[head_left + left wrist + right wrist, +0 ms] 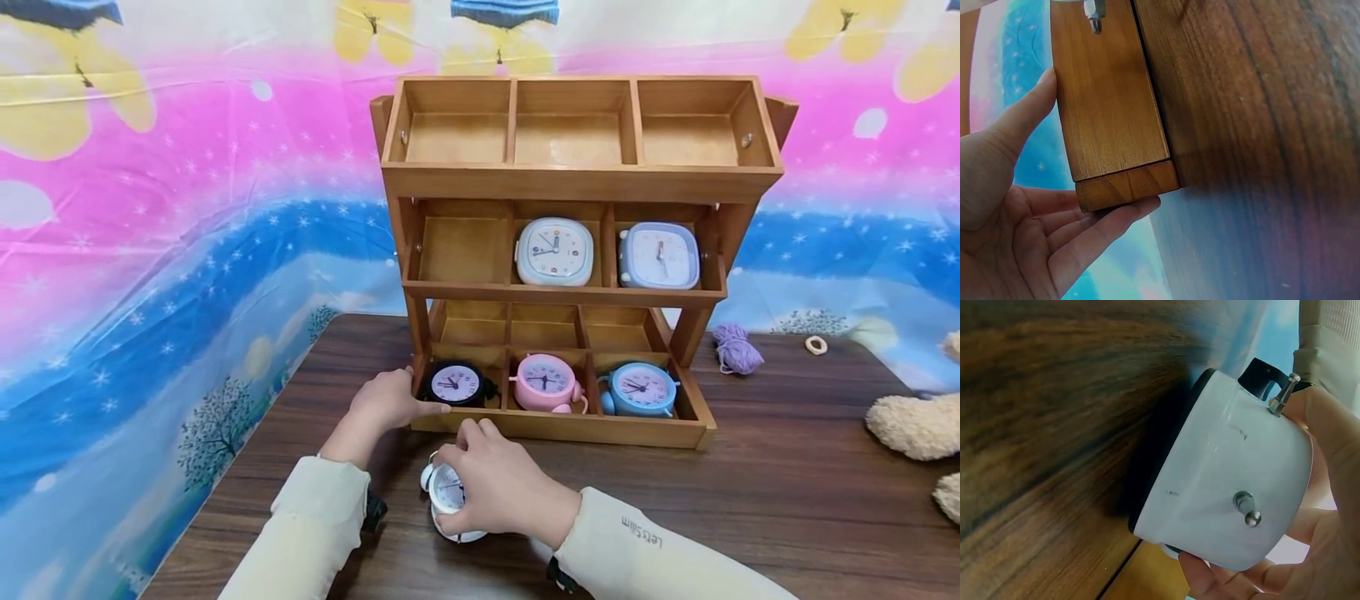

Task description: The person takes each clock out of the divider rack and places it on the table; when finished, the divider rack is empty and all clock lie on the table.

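My right hand [498, 483] grips a white alarm clock [448, 490] low over the table, in front of the shelf's lower left corner. In the right wrist view the clock's white body [1229, 475] with metal feet lies between the thumb and fingers of that hand [1329, 562]. My left hand [386, 402] holds the left end of the wooden shelf's bottom tray [562, 427]; in the left wrist view the thumb and fingers of this hand [1029, 219] lie around the wooden end piece [1110, 106]. Beside it sits a black clock [454, 384] in the bottom left compartment.
Pink [545, 382] and blue [642, 389] clocks sit in the bottom row. The middle tier holds a pale square clock [555, 251] and a lavender-blue one [660, 256]. Purple yarn [737, 349], a small ring [816, 345] and a plush toy [915, 427] are at the right.
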Tool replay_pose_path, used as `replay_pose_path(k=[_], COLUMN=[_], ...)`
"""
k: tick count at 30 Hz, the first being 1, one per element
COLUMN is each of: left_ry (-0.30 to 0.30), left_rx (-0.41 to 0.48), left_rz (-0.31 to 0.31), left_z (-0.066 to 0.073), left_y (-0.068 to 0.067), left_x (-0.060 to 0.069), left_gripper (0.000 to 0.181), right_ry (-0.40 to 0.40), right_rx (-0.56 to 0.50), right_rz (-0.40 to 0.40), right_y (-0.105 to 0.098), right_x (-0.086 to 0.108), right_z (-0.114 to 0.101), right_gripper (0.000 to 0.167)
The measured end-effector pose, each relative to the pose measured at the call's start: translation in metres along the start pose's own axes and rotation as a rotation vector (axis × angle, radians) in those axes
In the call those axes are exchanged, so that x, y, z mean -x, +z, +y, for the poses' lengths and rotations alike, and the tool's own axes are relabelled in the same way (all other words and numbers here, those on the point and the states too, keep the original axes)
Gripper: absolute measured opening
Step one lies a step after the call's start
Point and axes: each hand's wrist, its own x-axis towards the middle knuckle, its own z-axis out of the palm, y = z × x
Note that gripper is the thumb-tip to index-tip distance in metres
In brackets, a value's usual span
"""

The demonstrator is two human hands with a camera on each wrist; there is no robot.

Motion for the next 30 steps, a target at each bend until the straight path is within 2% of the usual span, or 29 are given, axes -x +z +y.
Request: replay_pose_path(k=[9,19,24,27,30], left_ry=[-0.002,-0.012,-0.008,-0.004,0.000], left_rx=[-0.004,-0.004,-0.001,-0.004,-0.010], left_rz=[0.006,-0.002,0.003,0.002,-0.004], left_z=[0.000,0.000,0.000,0.000,0.000], left_y=[0.002,0.000,0.000,0.000,0.001], left_x=[0.000,0.000,0.000,0.000,0.000], left_gripper=[0.097,0.096,0.096,0.096,0.095], right_ry=[0.008,-0.010,-0.034,-0.031,-0.008], right_rx=[-0.015,0.037,0.066,0.045,0.010], right_rz=[-0.029,-0.016,-0.013,-0.010,-0.003], right_y=[0.001,-0.001,-0.004,-0.008,-0.015], right_x=[0.000,0.002,0.004,0.003,0.001], right_z=[0.001,0.001,0.001,0.002,0.003], right_gripper=[0.055,0.056,0.066,0.075,0.076])
